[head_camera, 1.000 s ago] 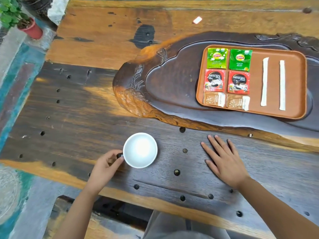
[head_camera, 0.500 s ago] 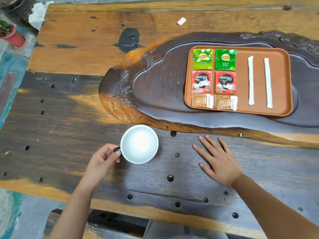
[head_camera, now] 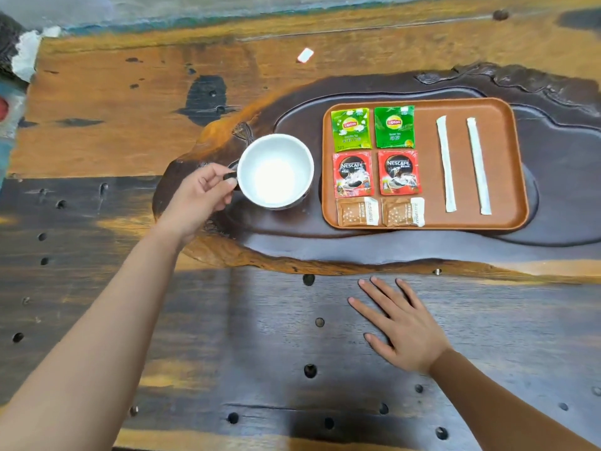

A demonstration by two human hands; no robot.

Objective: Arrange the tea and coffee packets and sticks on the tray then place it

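A brown tray [head_camera: 507, 164] rests in the dark carved wooden basin [head_camera: 292, 245]. On its left side lie two green Lipton tea packets [head_camera: 351, 130], two red Nescafe packets [head_camera: 353, 174] below them, and two brown sugar packets [head_camera: 357, 211] at the front. Two white sticks [head_camera: 446, 164] lie side by side on the right half. My left hand [head_camera: 198, 200] grips the handle of a white cup [head_camera: 274, 170], held just left of the tray over the basin. My right hand [head_camera: 400, 323] lies flat, fingers spread, on the table in front of the basin.
The wooden table [head_camera: 130, 102] has several round holes [head_camera: 310, 371] near its front. A small white scrap [head_camera: 305, 55] lies at the back. White cloth [head_camera: 27, 56] shows at the far left edge.
My left hand has lifted the white cup from the table's front and carried it forward and right, up beside the tray. My right hand has stayed flat in place.
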